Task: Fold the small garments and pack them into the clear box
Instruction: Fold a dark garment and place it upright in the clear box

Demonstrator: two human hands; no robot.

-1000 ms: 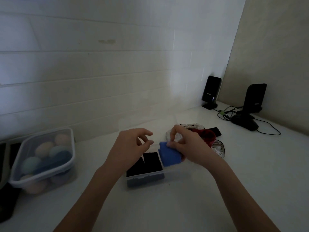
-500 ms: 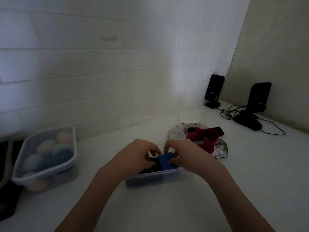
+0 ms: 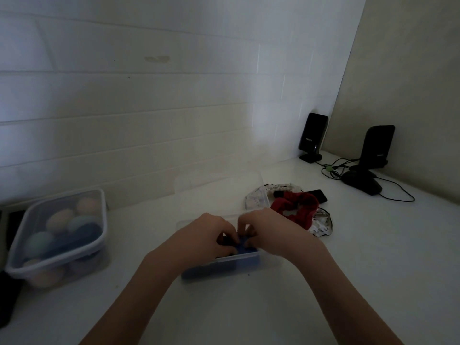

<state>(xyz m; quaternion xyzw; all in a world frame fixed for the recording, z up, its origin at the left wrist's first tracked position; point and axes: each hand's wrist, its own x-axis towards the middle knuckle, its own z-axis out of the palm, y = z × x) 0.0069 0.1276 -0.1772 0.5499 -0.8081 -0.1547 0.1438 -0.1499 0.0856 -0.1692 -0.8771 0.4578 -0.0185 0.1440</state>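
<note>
Both hands were down in the clear box point(image 3: 270, 261) at the counter's middle — the left hand point(image 3: 202, 241) and right hand point(image 3: 271, 235) each pinching the one blue folded garment point(image 3: 245, 250), tucked beside a dark one. Three loose garments (one red point(image 3: 297, 207), two white patterned) lay just right of it. One lidded tub point(image 3: 58, 235) sat left; two speakers point(image 3: 312, 135) stood far right.
</note>
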